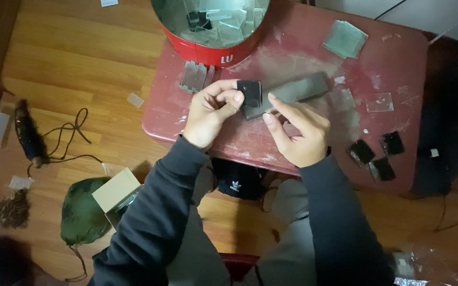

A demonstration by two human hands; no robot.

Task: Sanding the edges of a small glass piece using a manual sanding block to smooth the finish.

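over grey block (292,92), black square (249,93) upright, left hand (210,114)

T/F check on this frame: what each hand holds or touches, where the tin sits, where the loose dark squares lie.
1. The left hand pinches a small dark square tile. True.
2. The right hand holds the round red metal tin. False: its fingers rest at the long grey rectangular stone block; the tin stands apart at the far edge.
3. Three dark square pieces lie on the worn red table near its right edge. True.
4. The tin is empty. False: clear glass squares lie inside.
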